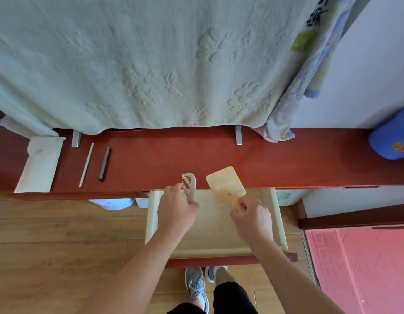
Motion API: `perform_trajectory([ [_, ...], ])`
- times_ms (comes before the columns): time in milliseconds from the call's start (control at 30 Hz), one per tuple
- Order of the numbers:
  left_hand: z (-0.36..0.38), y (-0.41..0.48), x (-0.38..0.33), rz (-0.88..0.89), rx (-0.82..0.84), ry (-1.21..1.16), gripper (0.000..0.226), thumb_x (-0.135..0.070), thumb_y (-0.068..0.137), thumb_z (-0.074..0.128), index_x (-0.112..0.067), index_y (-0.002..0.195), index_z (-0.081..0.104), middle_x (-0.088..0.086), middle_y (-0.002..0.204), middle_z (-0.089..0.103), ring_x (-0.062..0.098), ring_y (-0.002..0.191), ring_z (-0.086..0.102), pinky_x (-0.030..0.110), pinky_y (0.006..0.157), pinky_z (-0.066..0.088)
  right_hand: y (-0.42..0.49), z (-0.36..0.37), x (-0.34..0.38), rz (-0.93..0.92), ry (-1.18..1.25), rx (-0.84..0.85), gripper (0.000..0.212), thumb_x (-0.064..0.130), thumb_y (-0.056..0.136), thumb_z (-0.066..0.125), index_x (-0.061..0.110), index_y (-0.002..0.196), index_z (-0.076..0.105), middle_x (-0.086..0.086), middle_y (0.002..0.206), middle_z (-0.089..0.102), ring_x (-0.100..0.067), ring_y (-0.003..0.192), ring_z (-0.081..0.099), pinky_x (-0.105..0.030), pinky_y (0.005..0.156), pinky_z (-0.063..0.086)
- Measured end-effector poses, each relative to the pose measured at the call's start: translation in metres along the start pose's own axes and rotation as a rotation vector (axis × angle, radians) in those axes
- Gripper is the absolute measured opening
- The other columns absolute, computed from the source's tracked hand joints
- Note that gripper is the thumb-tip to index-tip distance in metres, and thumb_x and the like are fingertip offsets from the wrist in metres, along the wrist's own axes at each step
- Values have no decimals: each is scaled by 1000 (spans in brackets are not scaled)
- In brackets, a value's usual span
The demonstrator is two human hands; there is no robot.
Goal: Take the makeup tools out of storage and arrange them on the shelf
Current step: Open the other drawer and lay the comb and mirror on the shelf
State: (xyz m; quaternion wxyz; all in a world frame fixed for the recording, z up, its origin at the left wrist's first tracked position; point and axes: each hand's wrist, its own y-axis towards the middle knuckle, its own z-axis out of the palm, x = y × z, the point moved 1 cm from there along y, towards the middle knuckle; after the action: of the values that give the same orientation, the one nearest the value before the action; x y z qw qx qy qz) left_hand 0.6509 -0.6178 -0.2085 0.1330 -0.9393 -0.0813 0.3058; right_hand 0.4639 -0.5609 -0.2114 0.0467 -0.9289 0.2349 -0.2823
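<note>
Just above the open drawer (280, 214), the left hand (177, 210) is gripping a beige comb (189, 186) by its lower end, while the right hand (252, 217) is pinching the handle of a yellow mirror (226, 185); both tools are poking over the red shelf (173, 157) edge.

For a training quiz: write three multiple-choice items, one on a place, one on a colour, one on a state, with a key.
1. Where is the blue cap? A. right end of the shelf B. on a chair C. on a hook
2. The hand mirror is: A. green B. yellow C. black
3. The drawer is: A. shut B. taken out C. pulled open
Key: 1A, it lies at the shelf's right end; 2B, the right hand holds its yellow handle; 3C, its floor shows below the left hand gripping the comb.
</note>
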Motion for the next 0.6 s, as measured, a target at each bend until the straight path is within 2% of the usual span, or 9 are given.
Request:
perform_trajectory([
  [100, -1, 16, -9, -4, -5, 2, 51, -22, 82, 66, -15, 131, 53, -3, 108, 49, 19, 92, 56, 29, 72, 45, 18, -1, 6, -5, 1, -17, 5, 19, 79, 64, 16, 80, 61, 6, 77, 53, -14, 65, 46, -16, 52, 28],
  [200, 2, 34, -18, -9, -7, 11, 49, -22, 80, 66, -13, 127, 55, -4, 101, 44, 23, 95, 56, 33, 76, 48, 39, 0, 12, 2, 18, -19, 7, 20, 81, 63, 14, 84, 64, 7, 78, 52, -14, 66, 49, -21, 54, 33],
  [400, 11, 73, -33, -18, -8, 27, 50, -25, 79, 68, -12, 126, 55, -5, 98, 44, 24, 95, 59, 31, 73, 43, 84, 11, 22, 8, 34, -2, 14, 21, 83, 63, 12, 93, 68, 6, 81, 54, -13, 69, 50, -20, 56, 34],
  [600, 23, 107, -41, -40, 0, 25, 50, -28, 80, 68, -12, 126, 55, -2, 101, 48, 26, 96, 60, 34, 77, 49, 120, 21, 28, 13, 12, 25, 20, 23, 86, 62, 11, 101, 69, 6, 87, 56, -12, 73, 52, -17, 57, 35],
])
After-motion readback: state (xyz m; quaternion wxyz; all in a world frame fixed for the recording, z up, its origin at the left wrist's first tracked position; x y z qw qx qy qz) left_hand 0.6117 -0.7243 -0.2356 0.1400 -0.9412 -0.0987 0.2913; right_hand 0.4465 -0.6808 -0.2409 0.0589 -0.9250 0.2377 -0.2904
